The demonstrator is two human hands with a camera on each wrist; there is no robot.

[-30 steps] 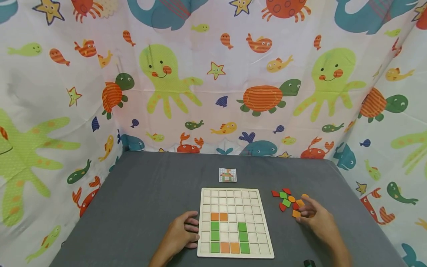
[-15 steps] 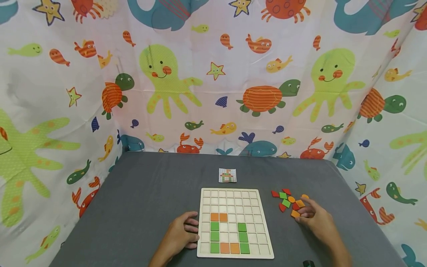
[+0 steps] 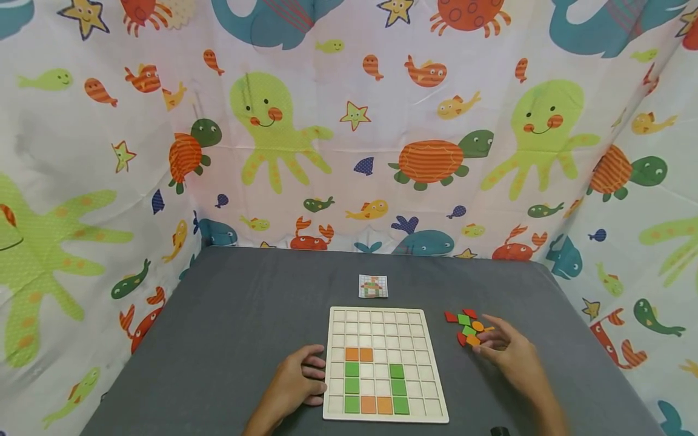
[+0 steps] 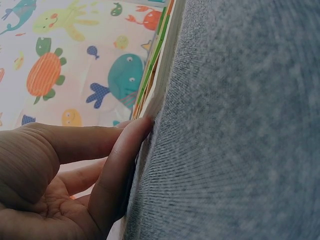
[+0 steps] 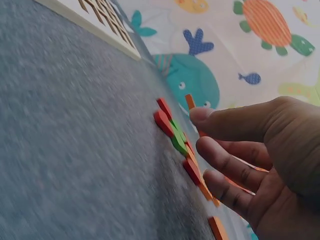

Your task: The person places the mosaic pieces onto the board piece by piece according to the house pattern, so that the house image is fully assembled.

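A pale wooden grid board (image 3: 376, 338) lies on the grey table, with green square tiles (image 3: 397, 387) and orange square tiles (image 3: 368, 405) set in some of its cells. My left hand (image 3: 291, 378) rests at the board's left edge, its fingers loosely bent; the left wrist view shows fingertips (image 4: 148, 123) touching the edge. To the right of the board, my right hand (image 3: 511, 354) pinches an orange square tile (image 3: 472, 341), which sticks out beyond the thumb in the right wrist view. Below it lies a small pile of red tiles (image 3: 451, 317), green tiles (image 3: 464, 320) and an orange round tile (image 3: 477, 326).
A small printed card (image 3: 373, 286) showing a coloured grid pattern lies behind the board. Near the front right edge of the view, a small dark object (image 3: 499, 431) is partly visible. A sea-animal cloth (image 3: 349, 151) hangs around the table.
My right hand has shifted slightly left with the orange square tile, which now overlaps the pile in the head view. The left hand and the board have stayed put.
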